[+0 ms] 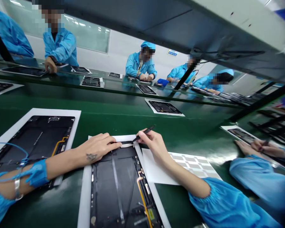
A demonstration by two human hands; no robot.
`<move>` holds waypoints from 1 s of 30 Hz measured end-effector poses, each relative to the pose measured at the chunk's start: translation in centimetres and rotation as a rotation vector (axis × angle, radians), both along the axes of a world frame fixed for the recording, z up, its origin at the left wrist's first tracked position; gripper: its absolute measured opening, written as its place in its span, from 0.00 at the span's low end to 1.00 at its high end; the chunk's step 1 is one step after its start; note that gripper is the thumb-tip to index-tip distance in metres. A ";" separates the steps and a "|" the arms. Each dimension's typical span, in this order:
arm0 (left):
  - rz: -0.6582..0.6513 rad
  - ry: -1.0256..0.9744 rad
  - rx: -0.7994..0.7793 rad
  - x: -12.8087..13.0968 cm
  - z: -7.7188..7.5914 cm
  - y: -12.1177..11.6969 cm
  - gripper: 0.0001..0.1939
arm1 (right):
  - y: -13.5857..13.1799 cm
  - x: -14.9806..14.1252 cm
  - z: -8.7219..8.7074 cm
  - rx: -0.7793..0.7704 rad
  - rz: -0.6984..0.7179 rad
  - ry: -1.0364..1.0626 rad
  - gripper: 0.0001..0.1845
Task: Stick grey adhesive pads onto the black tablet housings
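A dark tablet housing [123, 186] with an orange flex cable lies in front of me on a white sheet [84, 196]. My left hand [98, 147] rests across its far left corner, fingers stretched out and the thumb tip by a narrow white strip [127, 145] at the far edge. Pinched in my right hand [152, 142] is a pair of black tweezers [146, 130], pointing down at the strip's right end. The exact contact at the tweezer tips is too small to make out.
A second tablet housing [38, 136] lies on the left, and a white sheet of grey stickers [192, 164] on the right. More housings, such as one [165, 107], sit farther back. A co-worker's sleeve [261, 180] is at right. An overhead shelf [156, 22] crosses above.
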State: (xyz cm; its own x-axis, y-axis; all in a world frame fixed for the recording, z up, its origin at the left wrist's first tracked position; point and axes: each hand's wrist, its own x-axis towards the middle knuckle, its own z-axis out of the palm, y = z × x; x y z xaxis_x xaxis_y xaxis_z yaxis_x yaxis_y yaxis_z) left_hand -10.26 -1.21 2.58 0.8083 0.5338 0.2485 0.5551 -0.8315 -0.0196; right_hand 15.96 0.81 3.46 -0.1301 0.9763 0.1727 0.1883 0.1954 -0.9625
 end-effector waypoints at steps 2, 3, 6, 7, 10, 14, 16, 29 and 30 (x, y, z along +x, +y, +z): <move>0.008 0.029 0.026 0.0 -0.1 0.0 0.30 | 0.2 0.4 -0.3 -0.089 -0.029 0.067 0.25; 0.008 0.042 0.038 0.1 -0.1 0.0 0.31 | 0.2 0.5 -0.4 -0.122 -0.029 0.086 0.25; 0.006 0.071 0.057 0.2 0.3 -0.1 0.28 | 0.2 0.2 -0.3 -0.178 -0.023 0.126 0.27; 0.004 0.076 0.058 0.3 0.5 -0.1 0.27 | 0.2 0.1 -0.2 -0.188 -0.021 0.133 0.27; 0.000 0.085 0.065 0.3 0.8 -0.2 0.26 | 0.1 -0.1 -0.2 -0.193 -0.017 0.141 0.27; -0.008 0.090 0.077 0.3 0.8 -0.2 0.27 | 0.0 0.1 -0.5 -0.148 -0.019 0.156 0.25; -0.009 0.087 0.076 0.3 0.8 -0.1 0.28 | 0.0 0.2 -0.7 -0.130 -0.014 0.142 0.25; 0.022 0.181 0.057 0.1 0.4 0.0 0.30 | 0.5 0.2 -1.0 -0.065 0.001 0.008 0.28; 0.025 0.205 0.051 0.1 0.6 0.0 0.30 | 0.6 0.1 -1.0 -0.074 -0.006 0.017 0.29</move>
State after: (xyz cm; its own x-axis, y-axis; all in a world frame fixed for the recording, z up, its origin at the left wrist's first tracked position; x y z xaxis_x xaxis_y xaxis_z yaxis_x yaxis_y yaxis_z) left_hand -10.16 -1.21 3.21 0.8312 0.5455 0.1074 0.5559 -0.8124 -0.1758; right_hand 16.11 1.40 2.43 -0.1221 0.9872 0.1021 0.1723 0.1224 -0.9774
